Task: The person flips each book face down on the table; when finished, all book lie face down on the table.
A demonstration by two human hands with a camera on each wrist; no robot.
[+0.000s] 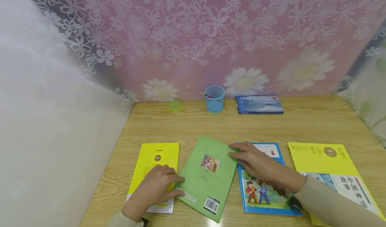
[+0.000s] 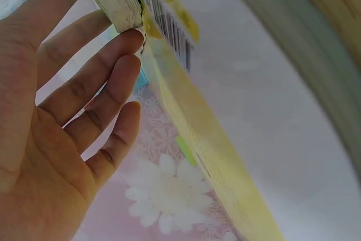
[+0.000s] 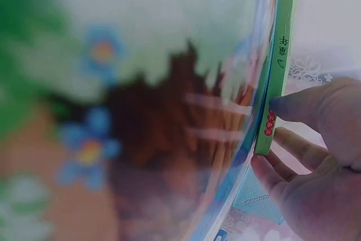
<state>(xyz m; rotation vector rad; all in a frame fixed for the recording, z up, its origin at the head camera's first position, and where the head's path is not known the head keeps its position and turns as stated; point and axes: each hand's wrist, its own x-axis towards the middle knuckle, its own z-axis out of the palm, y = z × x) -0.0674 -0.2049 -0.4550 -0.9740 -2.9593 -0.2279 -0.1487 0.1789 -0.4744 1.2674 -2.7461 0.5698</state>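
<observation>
A green book (image 1: 208, 176) lies tilted in the middle of the table, its back cover with a small picture and barcode facing up. My left hand (image 1: 156, 186) holds its lower left edge between thumb and fingers; in the left wrist view the left hand (image 2: 67, 111) is at the page edges. At the upper right corner, my right hand (image 1: 259, 161) grips the same book. The right wrist view has the right hand (image 3: 316, 162) with fingers about the end of the green spine (image 3: 276, 66). Under my right forearm lies a blue picture-covered book (image 1: 256, 193).
A yellow book (image 1: 159, 153) lies left, partly under my left hand. Farther right is a larger yellow and white book (image 1: 319, 160). Along the back stand a blue cup (image 1: 215, 103) with a pen in it, a blue box (image 1: 259, 104) and a green tape ring (image 1: 175, 105).
</observation>
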